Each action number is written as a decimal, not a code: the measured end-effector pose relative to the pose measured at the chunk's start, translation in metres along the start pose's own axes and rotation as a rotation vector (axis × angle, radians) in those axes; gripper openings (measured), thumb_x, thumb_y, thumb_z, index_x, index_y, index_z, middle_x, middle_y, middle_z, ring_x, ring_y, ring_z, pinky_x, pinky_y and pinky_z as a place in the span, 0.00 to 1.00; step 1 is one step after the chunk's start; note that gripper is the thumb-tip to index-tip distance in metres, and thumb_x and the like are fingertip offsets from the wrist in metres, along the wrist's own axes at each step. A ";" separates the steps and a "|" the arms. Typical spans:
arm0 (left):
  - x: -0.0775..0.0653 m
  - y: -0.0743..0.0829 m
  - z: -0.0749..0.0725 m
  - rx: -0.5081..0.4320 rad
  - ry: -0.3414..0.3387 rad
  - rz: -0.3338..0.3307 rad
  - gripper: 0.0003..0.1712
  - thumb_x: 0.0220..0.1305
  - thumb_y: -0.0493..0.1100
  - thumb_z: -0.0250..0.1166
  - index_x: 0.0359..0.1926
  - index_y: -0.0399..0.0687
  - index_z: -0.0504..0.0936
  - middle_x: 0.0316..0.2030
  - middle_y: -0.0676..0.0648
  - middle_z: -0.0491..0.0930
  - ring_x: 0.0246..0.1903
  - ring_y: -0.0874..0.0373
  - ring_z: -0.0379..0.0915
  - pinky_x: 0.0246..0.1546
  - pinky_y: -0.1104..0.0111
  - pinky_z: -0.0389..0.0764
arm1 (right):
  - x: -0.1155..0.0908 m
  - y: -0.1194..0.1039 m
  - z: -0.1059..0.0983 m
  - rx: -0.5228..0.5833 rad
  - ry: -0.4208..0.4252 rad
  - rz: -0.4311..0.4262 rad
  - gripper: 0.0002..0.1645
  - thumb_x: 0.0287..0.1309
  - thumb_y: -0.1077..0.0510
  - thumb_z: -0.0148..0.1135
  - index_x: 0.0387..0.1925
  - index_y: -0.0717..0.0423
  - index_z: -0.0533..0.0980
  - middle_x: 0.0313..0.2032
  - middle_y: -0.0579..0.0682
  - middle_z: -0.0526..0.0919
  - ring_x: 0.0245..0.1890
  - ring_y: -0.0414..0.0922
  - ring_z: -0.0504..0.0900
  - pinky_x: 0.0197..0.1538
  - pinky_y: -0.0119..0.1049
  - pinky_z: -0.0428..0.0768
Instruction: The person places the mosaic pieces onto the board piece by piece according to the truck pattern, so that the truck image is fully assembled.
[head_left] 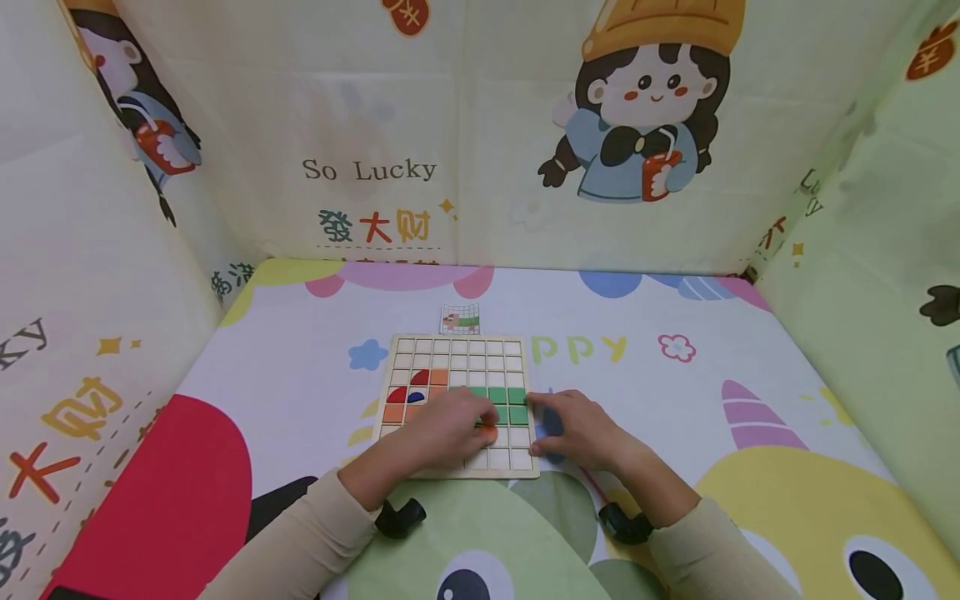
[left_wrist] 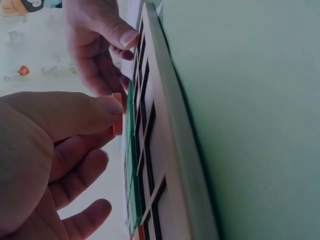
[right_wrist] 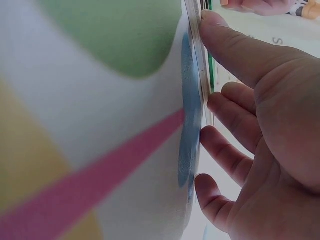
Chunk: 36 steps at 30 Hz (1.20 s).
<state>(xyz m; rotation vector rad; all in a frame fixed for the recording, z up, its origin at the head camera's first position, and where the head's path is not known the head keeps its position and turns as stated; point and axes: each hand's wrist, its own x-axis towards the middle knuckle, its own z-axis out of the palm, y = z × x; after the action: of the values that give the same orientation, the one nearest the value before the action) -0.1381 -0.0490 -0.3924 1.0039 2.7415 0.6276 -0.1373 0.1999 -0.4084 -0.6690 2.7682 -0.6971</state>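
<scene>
A square wooden grid board (head_left: 531,467) lies on the printed cloth. My left hand (head_left: 446,429) is over its middle, pinching a small flat orange tile (left_wrist: 118,116) between thumb and finger, just above the grid. Green tiles (head_left: 516,396) fill cells along the right side of the board. Farther left sit red pieces (head_left: 420,377), orange tiles (head_left: 438,377) and a dark blue piece (head_left: 416,398); my left hand hides part of this area. Loosely bent, the fingers of my right hand (head_left: 581,429) touch the board's right edge, with the thumb at its near corner side.
Beyond the far edge of the board lies a small pattern card (head_left: 460,319) showing a coloured grid. Cloth walls with cartoon prints (head_left: 637,125) enclose the table at the back and both sides. A black wrist camera (head_left: 401,518) hangs below the left wrist.
</scene>
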 end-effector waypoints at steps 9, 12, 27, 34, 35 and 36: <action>0.004 0.002 0.004 0.001 -0.008 0.029 0.05 0.67 0.44 0.66 0.42 0.53 0.85 0.36 0.58 0.80 0.39 0.60 0.72 0.43 0.65 0.76 | -0.001 0.001 0.001 -0.009 0.009 -0.014 0.43 0.51 0.46 0.77 0.66 0.57 0.73 0.59 0.56 0.78 0.60 0.57 0.73 0.59 0.56 0.72; 0.004 0.003 0.004 -0.005 -0.013 0.028 0.04 0.67 0.44 0.66 0.42 0.54 0.85 0.36 0.58 0.79 0.39 0.60 0.71 0.43 0.66 0.75 | -0.001 0.001 0.001 -0.007 0.009 -0.015 0.43 0.51 0.46 0.77 0.66 0.57 0.73 0.59 0.56 0.78 0.60 0.57 0.73 0.59 0.56 0.72; 0.009 0.001 0.009 -0.011 -0.013 0.035 0.03 0.66 0.42 0.67 0.40 0.54 0.85 0.34 0.59 0.76 0.37 0.60 0.69 0.41 0.67 0.74 | -0.001 0.001 0.000 0.007 -0.004 0.000 0.44 0.52 0.46 0.76 0.67 0.56 0.72 0.59 0.57 0.78 0.60 0.58 0.72 0.59 0.56 0.71; 0.010 0.001 0.010 -0.016 -0.034 0.033 0.04 0.66 0.42 0.67 0.41 0.55 0.85 0.34 0.59 0.77 0.37 0.61 0.68 0.41 0.67 0.74 | -0.001 0.001 0.000 0.001 0.000 -0.012 0.43 0.52 0.45 0.76 0.67 0.57 0.72 0.59 0.57 0.78 0.59 0.57 0.72 0.58 0.55 0.72; 0.010 0.001 0.010 -0.018 -0.038 0.030 0.04 0.66 0.42 0.67 0.41 0.55 0.85 0.35 0.59 0.76 0.38 0.61 0.68 0.42 0.67 0.74 | -0.001 0.001 0.000 0.001 0.000 -0.012 0.43 0.52 0.45 0.76 0.67 0.57 0.72 0.59 0.56 0.78 0.59 0.57 0.72 0.58 0.55 0.72; 0.010 0.001 0.010 -0.018 -0.040 0.029 0.05 0.66 0.42 0.67 0.42 0.54 0.85 0.35 0.59 0.76 0.38 0.61 0.68 0.42 0.67 0.74 | -0.001 0.001 0.000 0.001 0.000 -0.011 0.43 0.52 0.46 0.76 0.67 0.57 0.72 0.59 0.56 0.78 0.60 0.57 0.72 0.59 0.55 0.72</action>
<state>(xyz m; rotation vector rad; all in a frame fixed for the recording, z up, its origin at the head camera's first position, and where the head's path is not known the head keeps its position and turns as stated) -0.1425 -0.0385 -0.4009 1.0418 2.6872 0.6284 -0.1370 0.2007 -0.4090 -0.6843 2.7663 -0.7012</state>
